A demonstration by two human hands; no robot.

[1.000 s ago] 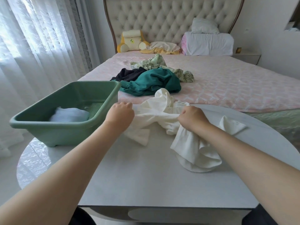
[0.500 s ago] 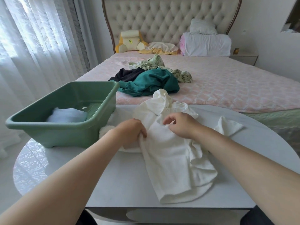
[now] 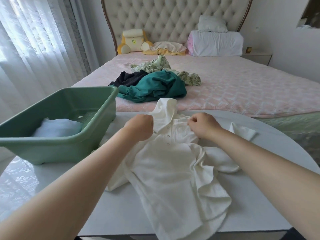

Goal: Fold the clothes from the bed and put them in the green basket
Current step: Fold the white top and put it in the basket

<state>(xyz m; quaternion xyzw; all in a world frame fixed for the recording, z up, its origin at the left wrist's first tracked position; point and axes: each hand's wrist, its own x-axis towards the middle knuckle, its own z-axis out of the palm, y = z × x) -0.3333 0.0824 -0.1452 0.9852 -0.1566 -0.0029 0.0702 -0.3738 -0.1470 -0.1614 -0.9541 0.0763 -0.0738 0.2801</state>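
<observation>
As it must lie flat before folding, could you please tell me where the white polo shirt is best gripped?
Pinch the white polo shirt at both shoulders, beside the collar, coming from above on the near side, as the left hand and right hand do. It lies button side up on the table, collar towards the bed, so a pull there should spread it.

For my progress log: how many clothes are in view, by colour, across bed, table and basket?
White shirt, on the table: 1
Teal garment, on the bed: 1
Black garment, on the bed: 1
Leaf-print garment, on the bed: 1
Pale cloth, in the basket: 1
Total: 5
</observation>
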